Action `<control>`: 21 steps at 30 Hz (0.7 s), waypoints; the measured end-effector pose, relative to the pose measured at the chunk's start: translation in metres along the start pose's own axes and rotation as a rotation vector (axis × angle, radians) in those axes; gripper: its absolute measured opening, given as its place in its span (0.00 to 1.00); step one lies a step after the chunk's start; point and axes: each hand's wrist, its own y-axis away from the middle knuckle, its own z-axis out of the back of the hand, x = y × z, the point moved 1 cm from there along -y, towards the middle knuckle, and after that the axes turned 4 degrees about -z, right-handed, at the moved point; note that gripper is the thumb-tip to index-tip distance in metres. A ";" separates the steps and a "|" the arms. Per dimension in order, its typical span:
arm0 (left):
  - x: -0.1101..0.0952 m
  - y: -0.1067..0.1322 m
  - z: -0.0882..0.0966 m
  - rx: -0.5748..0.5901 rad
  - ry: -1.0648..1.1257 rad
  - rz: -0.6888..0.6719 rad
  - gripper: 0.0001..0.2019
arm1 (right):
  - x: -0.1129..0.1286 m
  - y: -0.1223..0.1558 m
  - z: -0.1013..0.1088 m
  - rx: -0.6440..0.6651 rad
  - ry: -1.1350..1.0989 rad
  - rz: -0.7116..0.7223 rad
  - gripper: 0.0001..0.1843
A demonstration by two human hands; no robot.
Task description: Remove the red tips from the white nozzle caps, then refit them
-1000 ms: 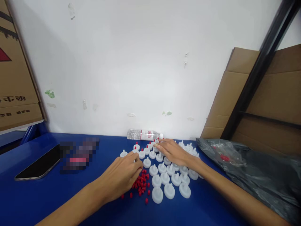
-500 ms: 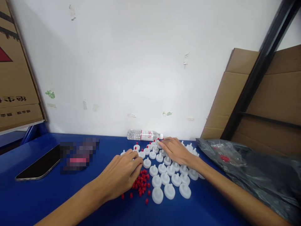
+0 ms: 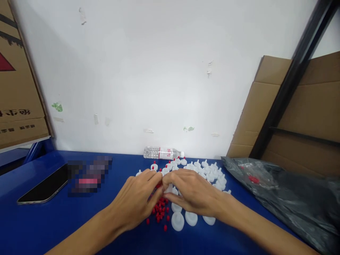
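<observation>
My left hand [image 3: 139, 198] and my right hand [image 3: 192, 191] meet fingertip to fingertip above the blue table. Between the fingers of my right hand is a white round spouted cap [image 3: 169, 189], partly covered. My left fingers are pinched together with a small red tip cap [image 3: 158, 185] showing at their ends. Just under the hands lies a heap of loose red tip caps [image 3: 160, 209]. White spouted caps [image 3: 177, 221] stand in rows to the right, partly hidden by my right hand. Several at the back carry red tips, such as one white cap [image 3: 154, 166].
A clear plastic bottle [image 3: 163, 152] lies against the wall. On the left are a phone [image 3: 44, 186] and a blurred-out item [image 3: 90, 175]. At right, a dark plastic bag [image 3: 287, 194] spreads over the table, a small clear bag [image 3: 256, 173] on it. Cardboard [image 3: 261, 106] leans behind.
My right hand has come left and nearer from the back rows, bringing a white spouted cap to my left hand. My left hand has stayed almost in place.
</observation>
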 end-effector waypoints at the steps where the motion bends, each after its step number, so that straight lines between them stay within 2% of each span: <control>1: -0.001 0.000 0.001 0.003 0.037 -0.004 0.14 | 0.000 0.000 0.000 0.003 0.005 0.023 0.04; 4: -0.002 -0.004 0.009 -0.029 0.223 0.068 0.20 | -0.014 0.000 0.002 -0.014 0.078 0.118 0.08; 6: -0.001 -0.006 0.015 -0.068 0.337 0.157 0.22 | -0.036 0.002 0.002 -0.051 0.147 0.104 0.14; 9: 0.003 -0.009 0.018 -0.084 0.310 0.198 0.21 | -0.076 0.006 0.002 -0.147 0.120 -0.198 0.10; 13: 0.008 -0.008 0.009 0.012 0.093 0.163 0.17 | -0.113 0.015 -0.003 -0.194 0.130 -0.369 0.20; 17: 0.011 -0.004 -0.004 0.140 -0.034 0.078 0.10 | -0.123 0.022 -0.012 -0.111 0.117 -0.399 0.26; 21: 0.013 -0.001 -0.012 0.198 -0.050 0.023 0.09 | -0.121 0.024 -0.016 -0.040 0.106 -0.399 0.28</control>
